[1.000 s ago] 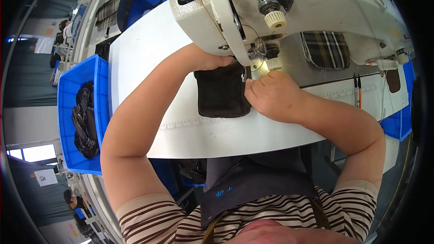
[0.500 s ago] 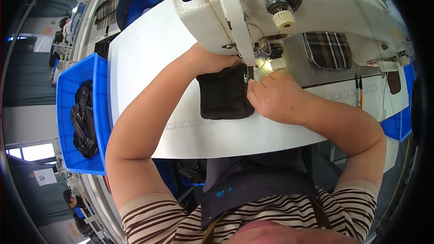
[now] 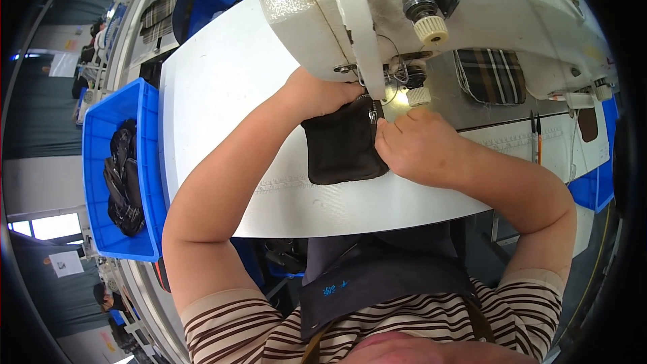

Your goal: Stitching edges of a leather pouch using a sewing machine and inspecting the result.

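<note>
A small dark brown zippered pouch point(image 3: 342, 145) lies on the white table under the head of a sewing machine point(image 3: 364, 34). Its zipper pull point(image 3: 373, 116) shows near the right edge, close to the lit needle area. My left hand point(image 3: 323, 96) presses on the pouch's far left corner, its fingertips partly hidden behind the machine head. With curled fingers, my right hand point(image 3: 419, 147) pinches the pouch's right edge just below the zipper pull.
Plaid fabric pieces point(image 3: 490, 75) lie right of the needle, under the machine arm. Slim tools point(image 3: 535, 138) and a brown patch point(image 3: 588, 124) rest farther right. A blue bin point(image 3: 151, 182) with black material stands at left. A ruler strip point(image 3: 283, 183) runs along the table.
The pouch has shifted slightly right and toward me, tilting a little. Both hands have moved right along with it, keeping their hold.
</note>
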